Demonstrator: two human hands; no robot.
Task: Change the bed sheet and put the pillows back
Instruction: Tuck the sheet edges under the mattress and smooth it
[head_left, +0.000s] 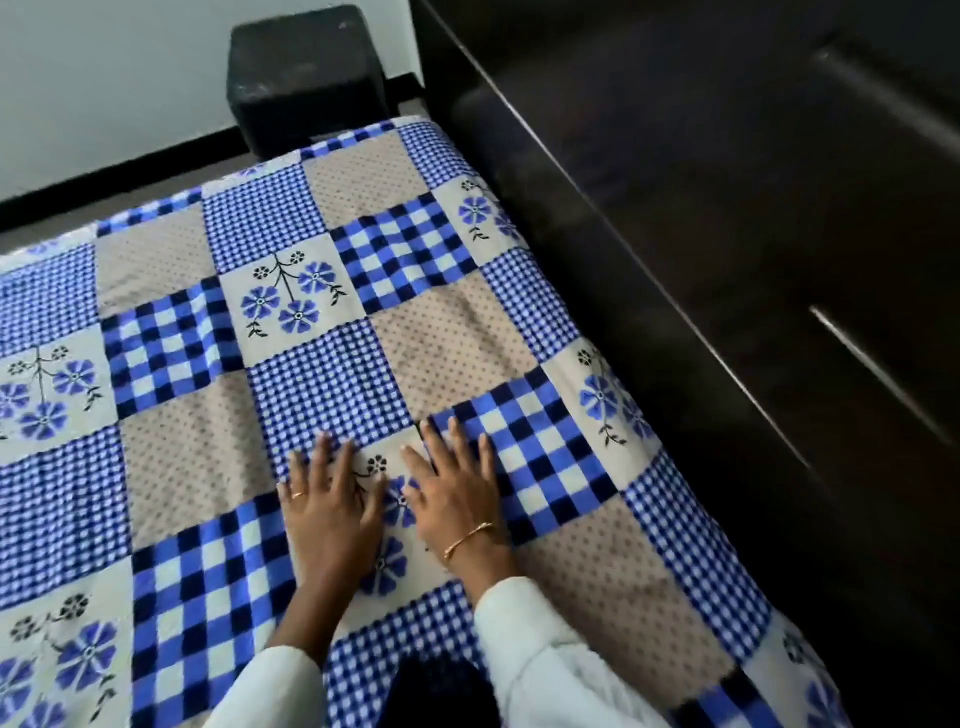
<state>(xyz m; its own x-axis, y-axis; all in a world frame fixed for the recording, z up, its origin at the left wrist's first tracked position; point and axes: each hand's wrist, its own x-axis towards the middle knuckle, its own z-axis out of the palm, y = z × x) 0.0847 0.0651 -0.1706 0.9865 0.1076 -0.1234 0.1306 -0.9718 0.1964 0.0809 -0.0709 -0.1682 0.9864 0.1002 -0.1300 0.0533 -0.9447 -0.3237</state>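
Observation:
A bed sheet (322, 374) in a patchwork of blue checks, beige dotted squares and blue flowers lies spread across the mattress, fairly smooth with slight ripples. My left hand (332, 504) and my right hand (457, 493) rest side by side, palms down and fingers spread, flat on a flower square near the sheet's right side. Neither hand holds anything. White sleeves cover both forearms. No pillows are in view.
A dark wooden headboard or cabinet (727, 260) runs along the bed's right edge. A black box-shaped stool (306, 78) stands on the floor beyond the far corner, against a white wall (104, 78) with a dark skirting.

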